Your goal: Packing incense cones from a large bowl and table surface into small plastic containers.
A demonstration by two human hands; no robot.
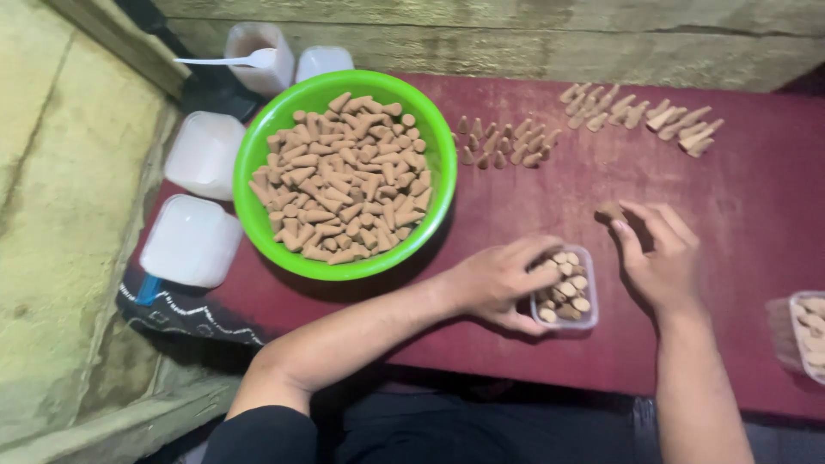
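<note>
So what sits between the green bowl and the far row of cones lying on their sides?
In the head view, a small cluster of upright cones stands on the red tabletop between the green bowl and the lying cones.

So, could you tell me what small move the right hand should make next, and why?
Probably carry the cone pinched in the right hand over to the small clear box and stand it in with the others. The left hand steadies that box, which is nearly full of upright cones but seems to have a little room.
</note>
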